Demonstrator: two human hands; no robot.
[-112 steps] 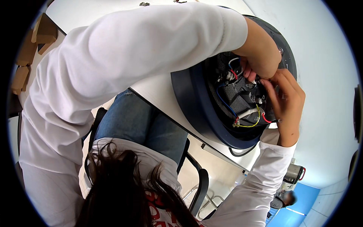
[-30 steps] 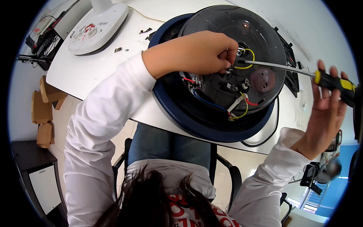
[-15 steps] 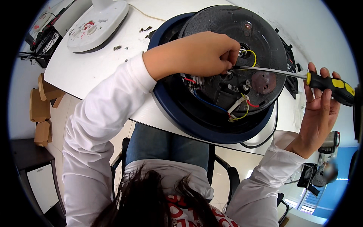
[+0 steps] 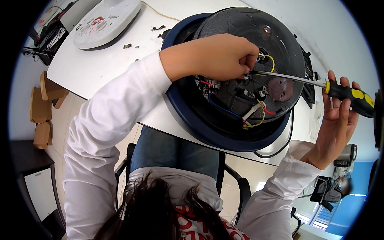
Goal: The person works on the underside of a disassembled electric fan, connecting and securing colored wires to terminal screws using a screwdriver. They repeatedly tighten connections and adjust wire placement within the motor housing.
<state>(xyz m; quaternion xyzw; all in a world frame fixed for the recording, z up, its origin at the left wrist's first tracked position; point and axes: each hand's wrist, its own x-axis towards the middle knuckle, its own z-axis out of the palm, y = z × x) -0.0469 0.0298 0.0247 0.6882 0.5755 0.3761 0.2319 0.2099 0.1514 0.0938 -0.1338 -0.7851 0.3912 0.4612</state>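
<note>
My right hand [image 4: 338,118] grips a screwdriver [image 4: 348,94] with a black and yellow handle; its long shaft points left across a round black metal housing [image 4: 236,26]. My left hand [image 4: 226,56] reaches over the housing, thumb and fingers pinched together right at the screwdriver's tip. Whatever they hold is hidden. The housing leans inside a dark blue round base [image 4: 192,122]. Near the tip a yellow wire [image 4: 273,64] loops out of a hole. Lower down lie a white sleeved connector [image 4: 253,112], a red wire [image 4: 270,112] and a blue wire [image 4: 224,108].
A white appliance stand [image 4: 106,28] sits on the white table [image 4: 100,72] at the far left. Small dark bits [image 4: 127,46] lie nearby. Black parts [image 4: 307,86] are behind the housing on the right. Cardboard boxes [image 4: 41,108] stand left of the table. A black cord [image 4: 276,156] hangs near the edge.
The view has shifted slightly, so things sit a little to the right. Both hands keep their places at the screwdriver and housing.
</note>
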